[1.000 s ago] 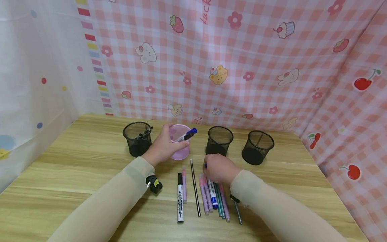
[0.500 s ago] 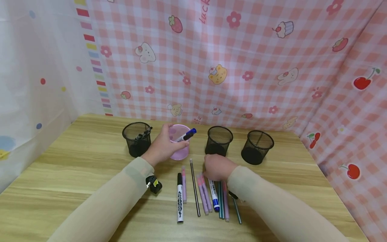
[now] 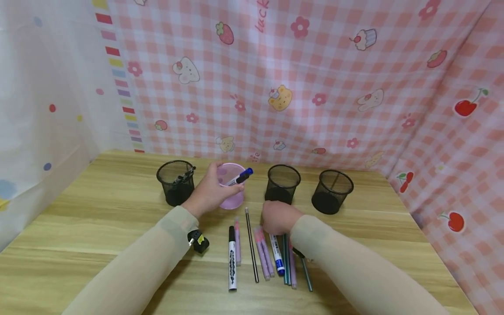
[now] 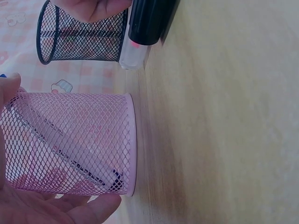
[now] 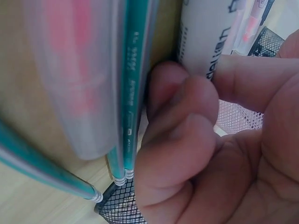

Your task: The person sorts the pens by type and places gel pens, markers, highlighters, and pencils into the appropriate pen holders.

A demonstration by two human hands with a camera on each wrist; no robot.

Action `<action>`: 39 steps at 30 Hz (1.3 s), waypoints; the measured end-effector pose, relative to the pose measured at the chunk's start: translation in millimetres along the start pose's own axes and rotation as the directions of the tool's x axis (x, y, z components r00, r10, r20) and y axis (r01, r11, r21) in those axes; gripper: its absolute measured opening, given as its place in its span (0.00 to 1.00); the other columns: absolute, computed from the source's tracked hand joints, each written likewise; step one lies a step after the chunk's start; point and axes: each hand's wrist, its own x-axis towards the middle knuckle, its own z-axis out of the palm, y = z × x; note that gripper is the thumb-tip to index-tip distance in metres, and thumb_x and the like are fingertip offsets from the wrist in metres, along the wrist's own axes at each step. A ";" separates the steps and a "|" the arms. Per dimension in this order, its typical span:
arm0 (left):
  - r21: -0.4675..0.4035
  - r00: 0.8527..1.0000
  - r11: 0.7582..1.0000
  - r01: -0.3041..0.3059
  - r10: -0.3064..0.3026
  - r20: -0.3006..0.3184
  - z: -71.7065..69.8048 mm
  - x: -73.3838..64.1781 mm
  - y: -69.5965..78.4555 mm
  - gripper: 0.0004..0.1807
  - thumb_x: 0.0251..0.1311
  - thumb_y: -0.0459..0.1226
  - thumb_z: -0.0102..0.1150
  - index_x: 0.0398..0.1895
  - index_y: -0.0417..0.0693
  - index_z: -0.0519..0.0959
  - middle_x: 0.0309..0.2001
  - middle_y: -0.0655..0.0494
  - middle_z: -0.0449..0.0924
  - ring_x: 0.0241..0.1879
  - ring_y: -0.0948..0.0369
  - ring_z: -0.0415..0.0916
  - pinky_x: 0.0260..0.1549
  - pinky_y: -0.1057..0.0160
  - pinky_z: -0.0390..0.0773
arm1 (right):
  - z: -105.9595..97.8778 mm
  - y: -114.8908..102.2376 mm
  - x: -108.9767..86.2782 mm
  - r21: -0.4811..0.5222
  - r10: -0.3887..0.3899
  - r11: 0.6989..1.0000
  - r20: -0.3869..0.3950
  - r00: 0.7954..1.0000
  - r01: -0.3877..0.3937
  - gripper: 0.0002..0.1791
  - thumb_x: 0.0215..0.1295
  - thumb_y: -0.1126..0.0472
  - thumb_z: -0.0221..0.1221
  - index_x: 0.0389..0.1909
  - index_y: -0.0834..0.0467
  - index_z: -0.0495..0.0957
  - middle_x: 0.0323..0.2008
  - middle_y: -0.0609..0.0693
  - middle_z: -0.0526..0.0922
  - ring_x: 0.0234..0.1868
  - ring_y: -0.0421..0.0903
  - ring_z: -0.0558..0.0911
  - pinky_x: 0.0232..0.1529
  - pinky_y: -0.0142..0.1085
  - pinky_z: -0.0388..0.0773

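My left hand (image 3: 208,192) grips the pink mesh pen cup (image 3: 232,201) by its side. Two markers (image 3: 243,176), one blue-capped and one black-capped, lean in that cup. To the right, my right hand (image 3: 280,218) pinches a white whiteboard marker (image 3: 277,258) with a blue end, near its far end; the cap end is hidden by the hand. In the right wrist view, thumb and fingers close round its white barrel (image 5: 205,32). Green pencils (image 3: 287,262) and a lavender highlighter (image 3: 293,271) lie just right of it, with two more lavender highlighters (image 3: 264,258) on its left.
Black mesh cups stand at left (image 3: 176,194), centre (image 3: 280,194) and right (image 3: 327,202); the left one holds black pens (image 3: 184,176). A black-capped marker (image 3: 232,267), a lavender highlighter (image 3: 238,249), a striped pencil (image 3: 252,249) and a separate green pencil (image 3: 307,275) lie on the table.
The blue-ended marker has turned slightly under my right hand, its near end shifting away from the highlighters on its left. My left hand keeps hold of the pink cup. The head view has shifted a little.
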 end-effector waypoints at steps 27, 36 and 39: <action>0.002 1.000 1.000 -0.004 0.004 0.000 -1.1 -1.9 1.9 0.60 0.59 0.60 0.73 0.83 0.47 0.48 0.74 0.36 0.65 0.68 0.42 0.73 0.65 0.41 0.77 | 1.3 0.0 1.4 0.006 0.030 1.000 0.006 1.000 -0.030 0.32 0.67 0.62 0.64 0.68 0.72 0.69 0.45 0.59 0.86 0.37 0.48 0.80 0.45 0.41 0.81; -0.004 1.000 1.000 -0.004 0.004 0.002 0.1 -2.2 2.1 0.59 0.59 0.60 0.73 0.82 0.47 0.49 0.73 0.36 0.66 0.68 0.42 0.73 0.64 0.41 0.78 | 2.3 1.1 0.3 0.014 0.021 1.000 -0.009 1.000 -0.021 0.32 0.67 0.60 0.66 0.67 0.71 0.72 0.50 0.61 0.86 0.40 0.49 0.81 0.51 0.43 0.83; -0.001 1.000 1.000 -0.001 0.001 0.002 0.0 -2.4 1.8 0.59 0.59 0.60 0.73 0.82 0.47 0.48 0.74 0.36 0.66 0.68 0.42 0.73 0.64 0.40 0.78 | 1.9 1.0 -1.8 0.024 0.023 0.999 0.000 1.000 -0.023 0.32 0.69 0.58 0.66 0.68 0.70 0.71 0.53 0.62 0.86 0.42 0.48 0.82 0.54 0.45 0.83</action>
